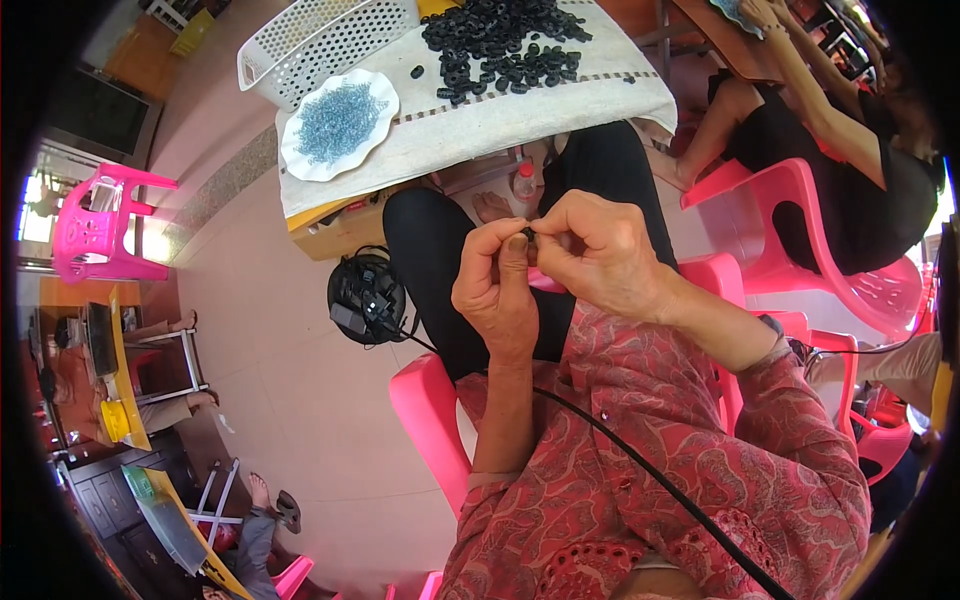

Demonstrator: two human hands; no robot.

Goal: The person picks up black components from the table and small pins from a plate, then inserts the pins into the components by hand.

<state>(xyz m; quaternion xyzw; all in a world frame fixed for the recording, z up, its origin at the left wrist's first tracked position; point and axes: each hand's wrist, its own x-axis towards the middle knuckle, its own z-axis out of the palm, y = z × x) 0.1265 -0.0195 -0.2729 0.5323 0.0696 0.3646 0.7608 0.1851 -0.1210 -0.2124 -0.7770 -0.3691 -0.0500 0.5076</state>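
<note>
Above my lap, my left hand (500, 295) and my right hand (607, 252) meet fingertip to fingertip. Between their pinched thumbs and forefingers is a small black piece (528, 233), mostly hidden by the fingers. Ahead, on a table covered with white cloth (450, 137), lies a heap of small black ring-shaped pieces (500, 45). To its left, a white scalloped plate (322, 174) carries many tiny translucent blue pieces (338, 120). Whether one of these blue pieces is also in my fingers, I cannot make out.
Behind the plate stands a white perforated basket (325, 48). A black bag-like bundle with cables (368, 300) rests by my left leg, and a black cable (640, 455) crosses my shirt. On the right, another person sits on a pink chair (880, 290). A bottle (524, 182) stands under the table.
</note>
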